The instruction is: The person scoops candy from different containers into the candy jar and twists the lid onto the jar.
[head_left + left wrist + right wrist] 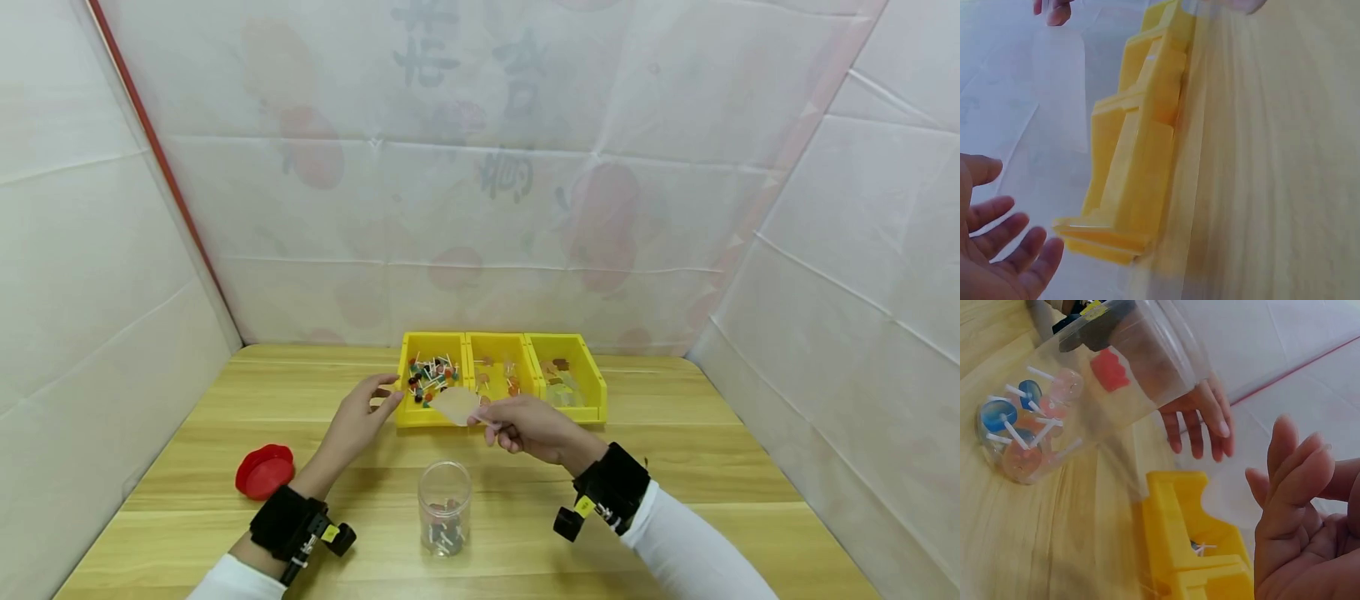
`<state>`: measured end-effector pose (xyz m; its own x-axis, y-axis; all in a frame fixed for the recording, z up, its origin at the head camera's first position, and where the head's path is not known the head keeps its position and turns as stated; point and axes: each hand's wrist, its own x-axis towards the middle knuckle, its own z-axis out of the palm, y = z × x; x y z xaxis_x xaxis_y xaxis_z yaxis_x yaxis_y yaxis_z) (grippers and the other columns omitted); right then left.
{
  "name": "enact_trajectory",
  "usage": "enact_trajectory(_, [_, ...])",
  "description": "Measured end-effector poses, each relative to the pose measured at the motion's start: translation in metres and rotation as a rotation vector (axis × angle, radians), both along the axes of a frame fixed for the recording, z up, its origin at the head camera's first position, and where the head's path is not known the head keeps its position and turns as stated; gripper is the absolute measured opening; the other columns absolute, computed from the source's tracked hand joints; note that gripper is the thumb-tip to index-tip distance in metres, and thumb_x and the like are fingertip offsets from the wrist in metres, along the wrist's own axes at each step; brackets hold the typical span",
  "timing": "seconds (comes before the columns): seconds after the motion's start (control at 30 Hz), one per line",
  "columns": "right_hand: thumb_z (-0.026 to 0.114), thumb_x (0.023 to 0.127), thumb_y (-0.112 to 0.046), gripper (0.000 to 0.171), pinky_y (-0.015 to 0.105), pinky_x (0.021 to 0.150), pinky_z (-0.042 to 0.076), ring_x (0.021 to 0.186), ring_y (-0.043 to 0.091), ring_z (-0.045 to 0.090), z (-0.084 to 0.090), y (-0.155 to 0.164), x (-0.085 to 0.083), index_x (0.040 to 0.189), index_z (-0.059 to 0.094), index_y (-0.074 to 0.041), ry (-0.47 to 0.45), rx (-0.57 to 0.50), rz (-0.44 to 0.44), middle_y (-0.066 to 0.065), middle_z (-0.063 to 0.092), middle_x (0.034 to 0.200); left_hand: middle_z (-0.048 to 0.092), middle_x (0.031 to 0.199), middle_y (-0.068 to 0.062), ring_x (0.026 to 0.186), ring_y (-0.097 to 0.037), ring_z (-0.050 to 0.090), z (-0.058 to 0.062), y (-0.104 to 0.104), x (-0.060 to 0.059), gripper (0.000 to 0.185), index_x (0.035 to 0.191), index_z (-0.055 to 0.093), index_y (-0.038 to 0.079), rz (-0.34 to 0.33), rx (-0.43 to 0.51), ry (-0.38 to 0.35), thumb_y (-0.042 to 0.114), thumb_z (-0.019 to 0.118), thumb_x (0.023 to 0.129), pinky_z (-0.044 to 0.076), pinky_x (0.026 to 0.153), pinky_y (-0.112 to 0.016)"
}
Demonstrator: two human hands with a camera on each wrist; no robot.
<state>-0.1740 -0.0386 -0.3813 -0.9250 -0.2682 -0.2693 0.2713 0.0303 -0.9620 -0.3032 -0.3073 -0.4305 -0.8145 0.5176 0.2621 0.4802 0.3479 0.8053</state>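
My right hand (pixel 536 427) pinches the handle of a translucent white scoop (pixel 454 404), held above the front of the yellow three-part bin (pixel 465 410). The scoop (pixel 1060 87) looks pale and faint in the left wrist view. At the bin's left end, my left hand (pixel 363 419) has its fingers loosely spread and holds nothing. Many small lollipops (pixel 432 377) with white sticks fill the left compartment. Nearer to me stands an uncapped clear plastic jar (pixel 445 508). Several blue and pink lollipops (pixel 1032 419) lie in its bottom.
A red scalloped lid (pixel 265 472) lies on the wooden table (pixel 360 567), left of the jar. Orange lollipops (pixel 513 382) sit in the middle compartment, and flat brown and yellowish pieces (pixel 562 387) in the right one. White cloth walls (pixel 480 208) stand behind and at both sides.
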Motion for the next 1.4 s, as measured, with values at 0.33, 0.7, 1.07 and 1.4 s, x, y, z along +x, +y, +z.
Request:
enact_trajectory(0.33, [0.059, 0.098, -0.03, 0.041, 0.021, 0.058, 0.038, 0.063, 0.01, 0.046, -0.011, -0.022, -0.019, 0.123, 0.062, 0.004, -0.073, -0.036, -0.119, 0.005, 0.064, 0.083, 0.04, 0.148, -0.022, 0.121, -0.038, 0.053, -0.017, 0.018, -0.018, 0.06, 0.152, 0.03, 0.001, 0.047, -0.094, -0.086, 0.026, 0.054, 0.103, 0.049, 0.093, -0.051])
enact_trajectory(0.7, [0.052, 0.102, -0.016, 0.029, 0.011, 0.045, 0.043, 0.047, 0.002, 0.049, 0.006, -0.035, -0.049, 0.112, 0.066, 0.007, -0.261, -0.106, -0.253, 0.001, 0.059, 0.066, 0.045, 0.144, -0.024, 0.112, -0.036, 0.06, -0.028, 0.017, -0.019, 0.063, 0.155, 0.025, 0.007, 0.045, -0.147, -0.048, 0.017, 0.056, 0.101, 0.056, 0.074, -0.037])
enact_trajectory(1.07, [0.046, 0.103, -0.01, 0.035, 0.01, 0.042, 0.041, 0.042, 0.002, 0.046, 0.007, -0.035, -0.067, 0.126, 0.056, 0.013, -0.289, -0.075, -0.303, 0.001, 0.056, 0.062, 0.045, 0.145, -0.022, 0.101, -0.032, 0.065, -0.027, 0.021, -0.019, 0.067, 0.156, 0.025, 0.008, 0.041, -0.151, -0.067, 0.015, 0.06, 0.099, 0.052, 0.06, -0.029])
enact_trajectory(1.4, [0.048, 0.101, -0.006, 0.028, 0.012, 0.042, 0.039, 0.046, 0.003, 0.043, -0.01, -0.046, -0.071, 0.115, 0.062, 0.014, -0.199, 0.037, -0.324, 0.002, 0.053, 0.063, 0.049, 0.141, -0.023, 0.094, -0.029, 0.067, -0.019, 0.019, -0.014, 0.067, 0.155, 0.027, 0.008, 0.031, -0.183, -0.069, 0.014, 0.061, 0.098, 0.054, 0.063, -0.032])
